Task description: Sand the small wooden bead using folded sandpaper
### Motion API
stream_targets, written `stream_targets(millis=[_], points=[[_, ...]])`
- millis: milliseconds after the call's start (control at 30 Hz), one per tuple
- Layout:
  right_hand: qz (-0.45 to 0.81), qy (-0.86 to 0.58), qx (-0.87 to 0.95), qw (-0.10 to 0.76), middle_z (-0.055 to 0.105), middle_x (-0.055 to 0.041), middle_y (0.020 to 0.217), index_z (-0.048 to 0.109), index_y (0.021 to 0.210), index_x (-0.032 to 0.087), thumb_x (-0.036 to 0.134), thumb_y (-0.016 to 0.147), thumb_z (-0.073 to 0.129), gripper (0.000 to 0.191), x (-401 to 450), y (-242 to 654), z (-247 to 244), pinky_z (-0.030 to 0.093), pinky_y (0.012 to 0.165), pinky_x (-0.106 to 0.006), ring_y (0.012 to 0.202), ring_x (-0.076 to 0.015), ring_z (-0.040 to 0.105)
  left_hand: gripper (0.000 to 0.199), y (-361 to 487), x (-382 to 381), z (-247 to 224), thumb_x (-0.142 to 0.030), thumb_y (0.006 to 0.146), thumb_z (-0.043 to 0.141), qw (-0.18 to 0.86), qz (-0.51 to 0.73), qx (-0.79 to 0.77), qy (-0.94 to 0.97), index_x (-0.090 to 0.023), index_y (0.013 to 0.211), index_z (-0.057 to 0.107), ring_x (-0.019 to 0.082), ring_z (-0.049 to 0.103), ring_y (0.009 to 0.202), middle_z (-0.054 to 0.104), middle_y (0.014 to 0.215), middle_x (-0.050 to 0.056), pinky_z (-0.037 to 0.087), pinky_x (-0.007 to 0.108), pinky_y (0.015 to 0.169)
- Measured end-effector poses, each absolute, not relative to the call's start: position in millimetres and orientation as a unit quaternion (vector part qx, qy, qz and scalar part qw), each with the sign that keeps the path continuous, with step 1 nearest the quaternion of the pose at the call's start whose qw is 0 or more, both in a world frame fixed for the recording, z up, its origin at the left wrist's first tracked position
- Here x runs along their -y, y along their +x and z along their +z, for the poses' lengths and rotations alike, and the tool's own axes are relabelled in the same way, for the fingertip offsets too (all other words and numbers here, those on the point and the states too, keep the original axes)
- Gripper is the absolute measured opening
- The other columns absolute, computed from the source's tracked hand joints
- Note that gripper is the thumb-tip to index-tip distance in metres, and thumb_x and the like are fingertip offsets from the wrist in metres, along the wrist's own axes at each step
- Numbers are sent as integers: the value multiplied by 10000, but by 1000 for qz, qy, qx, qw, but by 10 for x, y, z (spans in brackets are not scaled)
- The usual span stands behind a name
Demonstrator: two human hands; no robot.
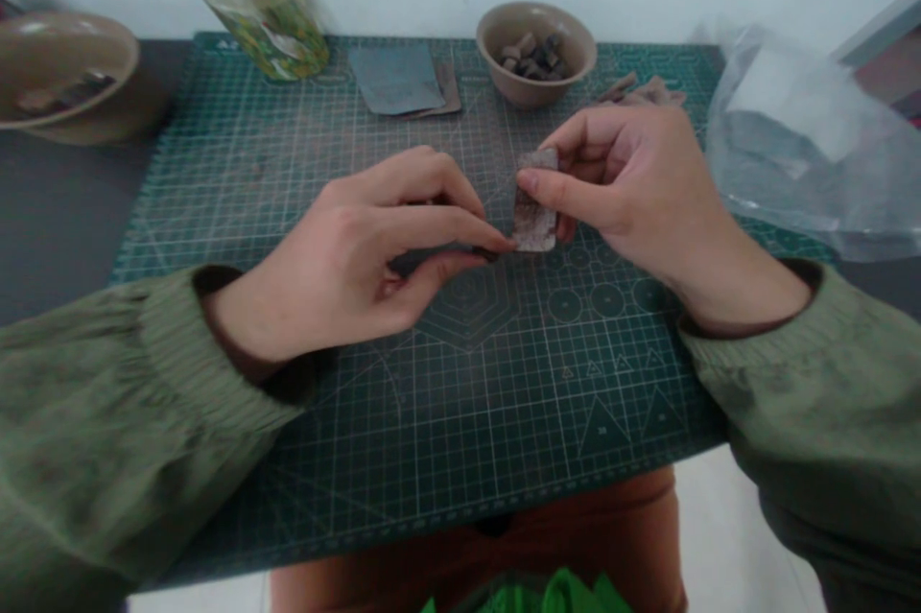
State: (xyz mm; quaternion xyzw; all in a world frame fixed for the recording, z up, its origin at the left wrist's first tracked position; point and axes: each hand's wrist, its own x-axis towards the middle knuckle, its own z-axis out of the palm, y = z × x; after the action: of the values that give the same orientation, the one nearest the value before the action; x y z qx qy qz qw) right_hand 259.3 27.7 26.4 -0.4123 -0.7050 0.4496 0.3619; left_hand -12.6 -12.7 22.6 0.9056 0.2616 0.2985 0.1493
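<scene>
My right hand (619, 176) pinches a small rectangular piece of speckled grey-brown abrasive paper (534, 202) upright between thumb and fingers, above the green cutting mat (460, 421). My left hand (352, 258) pinches a small dark block (485, 253) in its fingertips. The block's end is right at the paper's left edge, and the fingers hide most of it. Both hands are held over the middle of the mat. Green ribbed sleeves cover both forearms.
At the mat's far edge stand a tan bowl (536, 52) of small dark blocks, stacked grey sheets (397, 78), brown scraps (640, 92) and a glass bottle (263, 18). A larger bowl (68, 71) sits far left, and a clear plastic bag (806, 153) lies right.
</scene>
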Motion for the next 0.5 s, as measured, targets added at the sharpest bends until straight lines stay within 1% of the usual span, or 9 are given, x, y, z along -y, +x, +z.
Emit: stream_targets(millis=[67,133,267,333,400,467,500], points=[[440,-417,703,373,805,-41,780,773,893,219,346,922,1020,279,-291,2596,257,605,540,-303,602,-167,722,307,-154,118,242,-168,1105,600,92,268,-263,922,-220,1246,867,241,723,1062,808,1182,100,592,403,958],[434,-419,703,376,806,-44,788,782,897,222,342,928,1015,264,-299,2595,246,603,539,-313,609,-172,722,374,-167,127,252,-156,1103,538,65,223,-273,934,-241,1245,874,243,706,1023,808,1199,94,568,395,898],[431,-421,702,379,798,-47,775,790,897,229,359,928,1014,260,-307,2600,226,600,530,-327,607,-180,717,410,-155,182,269,-141,1114,510,19,187,-278,942,-249,1281,869,254,694,1017,800,1211,74,534,392,874],[432,-421,701,380,795,-47,765,788,887,230,366,919,1021,271,-309,2604,225,593,521,-327,597,-176,707,406,-146,217,297,-183,1158,482,-37,179,-260,948,-213,1298,862,268,684,990,797,1199,99,509,397,800],[436,-420,699,381,798,-51,769,786,881,230,377,902,1036,291,-311,2606,227,591,521,-329,597,-175,703,439,-140,255,343,-274,1209,437,-96,176,-241,950,-178,1282,860,278,674,943,798,1182,129,473,400,722],[441,-417,697,382,800,-57,778,779,882,232,397,894,1043,311,-312,2605,230,599,533,-341,605,-181,707,479,-130,297,402,-334,1237,407,-117,169,-254,945,-200,1219,866,265,692,930,803,1167,113,489,398,728],[445,-414,696,382,798,-60,778,775,881,234,404,894,1044,318,-312,2604,230,605,540,-349,607,-186,709,473,-123,317,431,-346,1242,414,-109,167,-272,941,-230,1178,868,253,712,945,805,1149,85,519,398,767]])
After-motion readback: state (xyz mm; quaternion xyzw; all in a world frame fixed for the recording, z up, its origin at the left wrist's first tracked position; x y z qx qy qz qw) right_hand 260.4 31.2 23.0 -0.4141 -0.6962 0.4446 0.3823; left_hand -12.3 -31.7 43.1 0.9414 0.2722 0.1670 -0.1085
